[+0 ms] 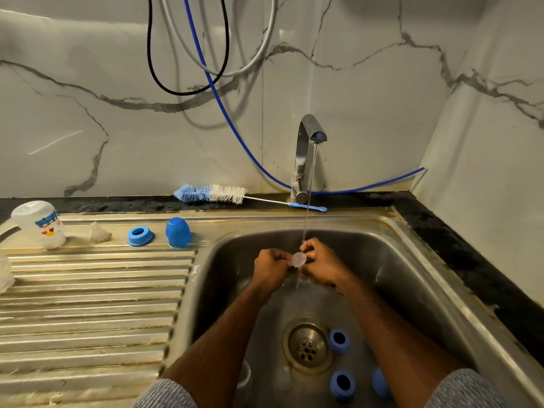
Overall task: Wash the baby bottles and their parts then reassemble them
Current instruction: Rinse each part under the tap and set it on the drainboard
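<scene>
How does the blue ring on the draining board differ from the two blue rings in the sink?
The blue ring on the draining board lies flat beside the blue cap, its hole facing up. The two blue rings in the sink lie tilted on the wet sink floor near the drain. All three look alike in colour and shape.

The light is dim and warm, with a yellow-grey cast over everything. It seems to fall from above and behind the camera. Soft shadows of the hanging hoses lie on the marble wall well above the grip. Left of the grip, the ridges of the drainboard catch long pale glints, and the tap beyond the grip shows a bright streak. The basin below the grip is darker. Wide-angle distortion bows the wall and counter edges toward the corners. Fine detail is soft, and the two hands at the grip look slightly smeared
</scene>
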